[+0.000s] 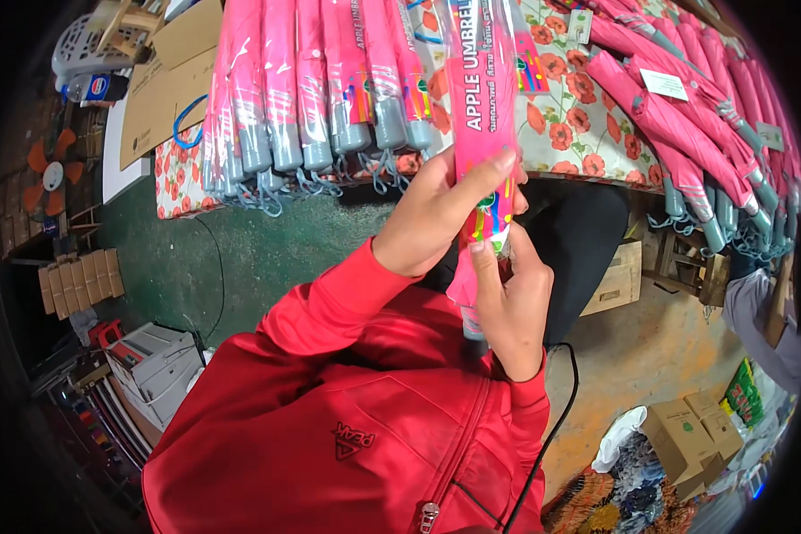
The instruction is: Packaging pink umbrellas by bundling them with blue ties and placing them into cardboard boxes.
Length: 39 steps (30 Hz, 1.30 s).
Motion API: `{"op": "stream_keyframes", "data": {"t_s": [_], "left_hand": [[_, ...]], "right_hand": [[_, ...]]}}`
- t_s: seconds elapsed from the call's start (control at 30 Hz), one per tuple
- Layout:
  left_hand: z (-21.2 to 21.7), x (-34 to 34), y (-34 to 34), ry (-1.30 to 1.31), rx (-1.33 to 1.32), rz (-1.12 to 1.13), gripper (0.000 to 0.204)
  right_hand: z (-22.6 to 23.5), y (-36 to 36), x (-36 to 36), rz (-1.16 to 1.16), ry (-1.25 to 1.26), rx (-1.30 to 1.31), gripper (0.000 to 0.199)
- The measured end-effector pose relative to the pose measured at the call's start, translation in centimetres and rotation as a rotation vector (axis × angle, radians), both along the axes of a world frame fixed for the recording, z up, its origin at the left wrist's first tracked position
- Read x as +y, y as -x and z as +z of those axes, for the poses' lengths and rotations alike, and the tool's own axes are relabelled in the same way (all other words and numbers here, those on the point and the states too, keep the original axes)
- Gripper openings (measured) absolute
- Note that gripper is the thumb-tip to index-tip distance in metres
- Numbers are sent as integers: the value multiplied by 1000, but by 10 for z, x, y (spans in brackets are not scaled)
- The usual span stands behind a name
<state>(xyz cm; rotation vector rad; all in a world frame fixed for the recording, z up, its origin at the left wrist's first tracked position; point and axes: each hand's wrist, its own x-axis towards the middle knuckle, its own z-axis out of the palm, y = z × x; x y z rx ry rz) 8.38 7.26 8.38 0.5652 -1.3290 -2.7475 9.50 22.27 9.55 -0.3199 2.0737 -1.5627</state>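
Between my hands is a pink folded umbrella [462,288] with a grey handle end, partly inside a clear printed plastic sleeve [481,89]. The sleeve points away from me, over the table's near edge. My left hand [449,206] is closed round the sleeve, its thumb lying along the upper side. Lower down, my right hand [518,298] pinches the sleeve's near end, by a colourful label [500,214]. The umbrella's grey end sticks out below, over my lap. Several sleeved pink umbrellas [280,80] lie side by side to the left, their grey handles at the table edge.
More pink umbrellas [685,116], apparently without sleeves, are heaped on the right of the flower-patterned tablecloth [587,133]. A cardboard box [165,89] and an orange fan [53,175] are at left. Another carton [690,436] stands on the floor at lower right.
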Motion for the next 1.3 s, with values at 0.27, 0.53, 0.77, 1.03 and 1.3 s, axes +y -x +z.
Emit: {"op": "stream_keyframes", "data": {"t_s": [0.27,0.53,0.77,1.03,1.3], "left_hand": [[-9,16,-12,-70,-42,27,28],[-14,11,-12,-46,-68,199,27],[-31,-9,-12,-99,-30,305,29],[-6,-20,-24,-66,86,118,27],[-16,-34,-3,262,17,538,25]], "right_hand": [[-28,-1,5,-142,209,-224,33],[-22,-7,13,-5,-51,-6,35],[-25,-8,46,173,-133,-286,34],[-20,-16,22,112,392,-777,24],[-32,-26,-6,-43,-94,597,20]]}}
